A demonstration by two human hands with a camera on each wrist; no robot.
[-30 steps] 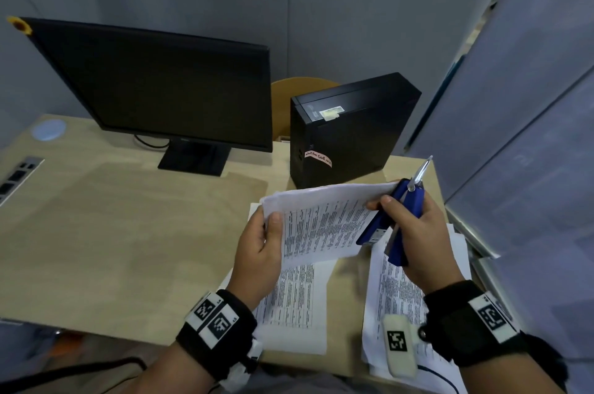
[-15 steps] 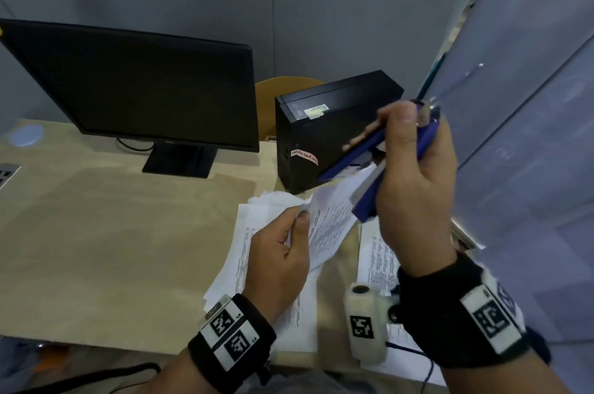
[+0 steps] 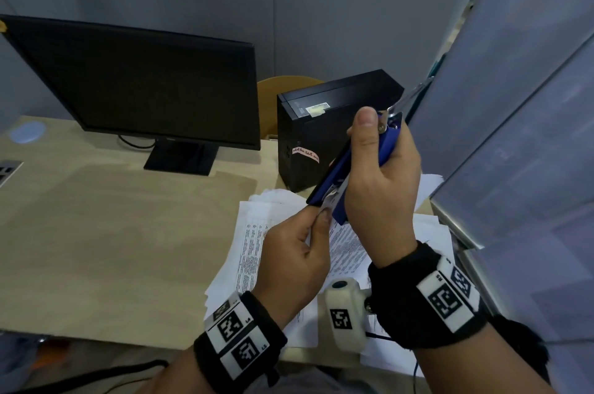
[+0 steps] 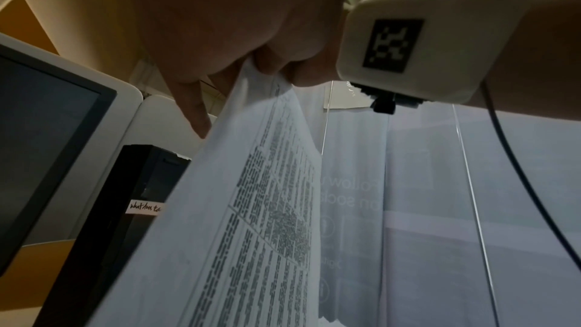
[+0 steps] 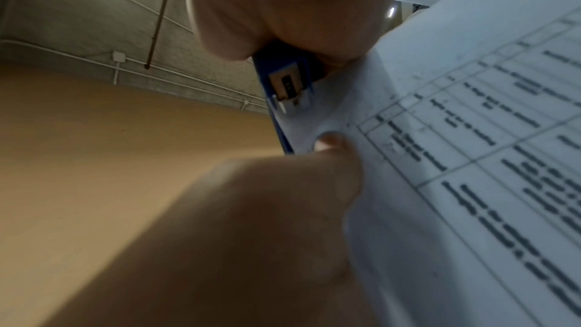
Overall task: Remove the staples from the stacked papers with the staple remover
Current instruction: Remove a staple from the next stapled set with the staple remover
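My right hand (image 3: 382, 149) grips a blue staple remover (image 3: 334, 175), tilted with its metal lever up by the thumb. Its front end points down-left at a corner of printed papers (image 3: 345, 245). My left hand (image 3: 308, 233) pinches that corner between thumb and fingers, just below the tool's tip. In the left wrist view the sheets (image 4: 251, 208) hang down from the left hand (image 4: 251, 64). The right wrist view shows the tool's metal mouth (image 5: 286, 83) against the paper's edge (image 5: 471, 158). No staple is visible.
More printed sheets (image 3: 254, 233) lie stacked on the wooden desk (image 3: 112, 233) under my hands, with another pile (image 3: 430, 233) to the right. A black monitor (image 3: 144, 88) and a black computer case (image 3: 321, 123) stand behind. A grey partition (image 3: 514, 104) closes the right side.
My right hand raised the staple remover, then tilted its front end down to the paper corner. My left hand shifted from holding the sheets spread to pinching one corner.
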